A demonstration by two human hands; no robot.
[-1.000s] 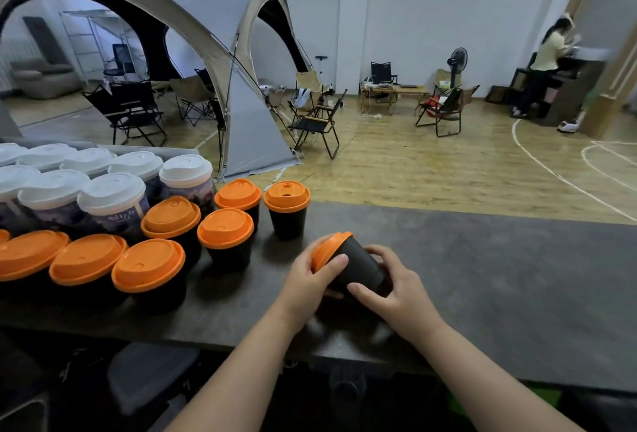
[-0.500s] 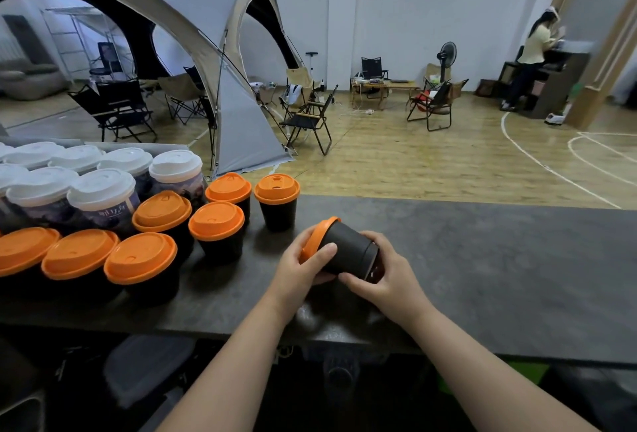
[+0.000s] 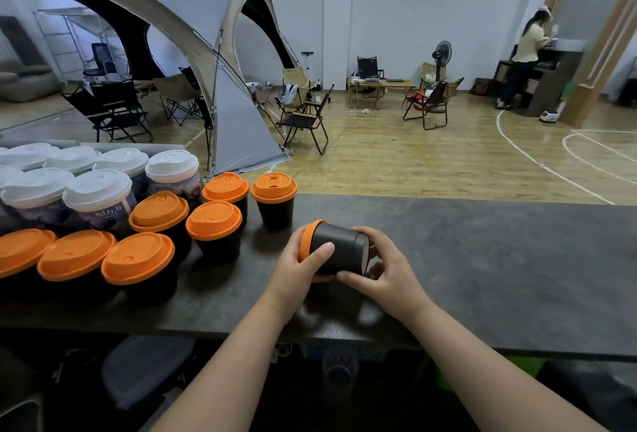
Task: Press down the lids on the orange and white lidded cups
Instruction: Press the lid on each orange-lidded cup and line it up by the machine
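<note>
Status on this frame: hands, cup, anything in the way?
Left hand grips the black cup at its lid end, right hand at its base. Cup on its side, orange lid facing left. Nothing in the way; other cups stand apart.

Crowded cups (image 3: pixel 213 224) left; bare counter (image 3: pixel 482 259) right of hands (image 3: pixel 344 269).

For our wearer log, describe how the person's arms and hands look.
Both arms are bare: no sleeve shows on the left forearm or the right forearm down to the picture's lower edge. The left hand and right hand wear no gloves, and no watch, bracelet or ring is visible.
</note>
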